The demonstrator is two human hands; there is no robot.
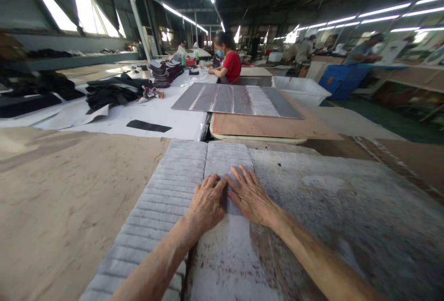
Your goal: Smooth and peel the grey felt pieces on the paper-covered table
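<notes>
Both hands are at the centre, over a light grey padded piece lying on a stained board. My left hand is curled at the near left part of the piece, its fingers bent together; what they pinch, if anything, is too small to make out. Spread out flat, my right hand presses on the right side of the piece, fingertips close to the left hand. Along the left runs a long row of overlapping light grey ribbed pieces.
Brown paper covers the left side. Ahead lie a grey board, a tan board, dark cloth and a black strip. A person in red sits beyond, near a white bin.
</notes>
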